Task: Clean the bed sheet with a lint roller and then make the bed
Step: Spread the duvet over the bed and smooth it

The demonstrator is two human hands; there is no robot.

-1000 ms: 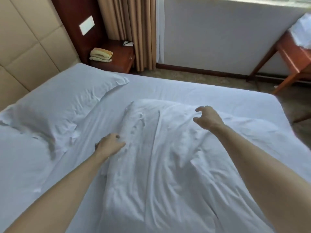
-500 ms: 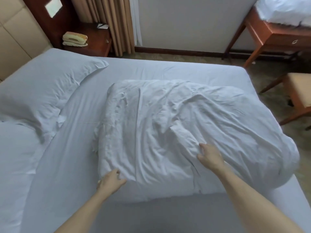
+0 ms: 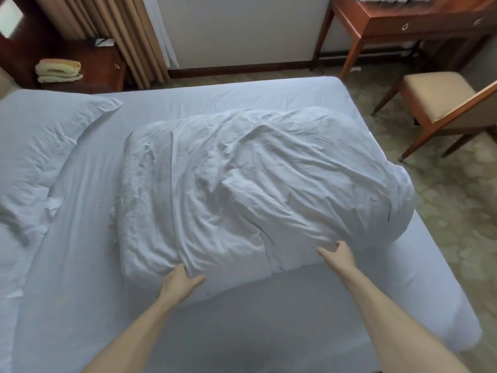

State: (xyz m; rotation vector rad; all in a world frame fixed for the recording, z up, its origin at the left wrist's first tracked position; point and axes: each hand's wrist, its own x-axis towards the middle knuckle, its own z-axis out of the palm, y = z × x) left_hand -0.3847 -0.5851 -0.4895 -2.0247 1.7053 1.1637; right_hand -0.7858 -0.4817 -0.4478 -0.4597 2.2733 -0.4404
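White duvet [image 3: 255, 184] on sheet [image 3: 242, 332], L hand [image 3: 180, 281], R hand [image 3: 337, 255] touching edge

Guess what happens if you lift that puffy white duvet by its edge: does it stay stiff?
Probably floppy: the duvet lies crumpled in soft folds. Likely light for its size, since it looks puffy.

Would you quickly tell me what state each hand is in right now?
Left hand: fingertips buried in the duvet edge; grip cannot be told.
Right hand: open, fingers loosely spread, touching the duvet.
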